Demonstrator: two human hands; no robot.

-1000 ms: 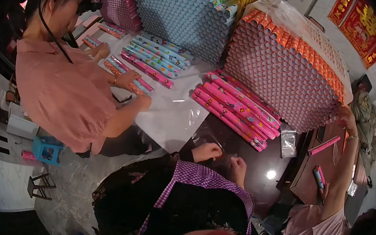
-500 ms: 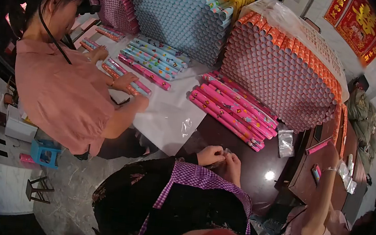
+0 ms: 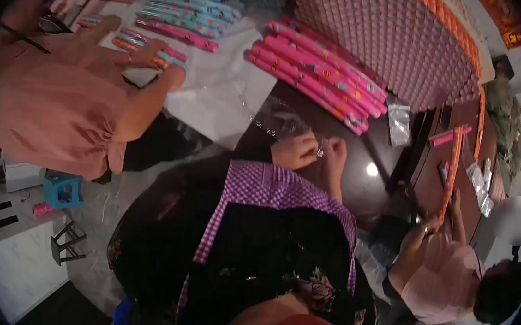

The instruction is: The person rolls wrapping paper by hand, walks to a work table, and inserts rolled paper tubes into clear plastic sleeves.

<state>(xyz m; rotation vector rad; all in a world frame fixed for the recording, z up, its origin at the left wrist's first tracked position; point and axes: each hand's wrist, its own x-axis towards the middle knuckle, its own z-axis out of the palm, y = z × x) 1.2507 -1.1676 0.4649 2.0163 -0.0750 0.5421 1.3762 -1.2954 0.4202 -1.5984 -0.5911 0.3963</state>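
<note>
Over the dark table (image 3: 376, 146), my left hand (image 3: 295, 151) is closed with bent fingers on a clear plastic bag (image 3: 287, 122), whose thin film spreads out beyond the knuckles. Close beside it, my right hand (image 3: 336, 156) pinches a shiny bit of the same film between thumb and fingers. The exact grip is blurred. Just past both hands lies a pile of pink patterned paper rolls (image 3: 320, 73). A flat clear packet (image 3: 399, 125) rests to the right of the rolls.
A co-worker's hand (image 3: 151, 54) touches orange and blue rolls (image 3: 130, 42) on white paper (image 3: 216, 101) at left. Another person at right holds a long orange roll (image 3: 453, 170). Tall stacked tubes (image 3: 381, 39) stand behind. A blue stool (image 3: 62, 190) is on the floor.
My view has tilted and shifted. The plastic film now spreads out from my hands, which are slightly farther apart. The person at right now holds a long orange roll upright.
</note>
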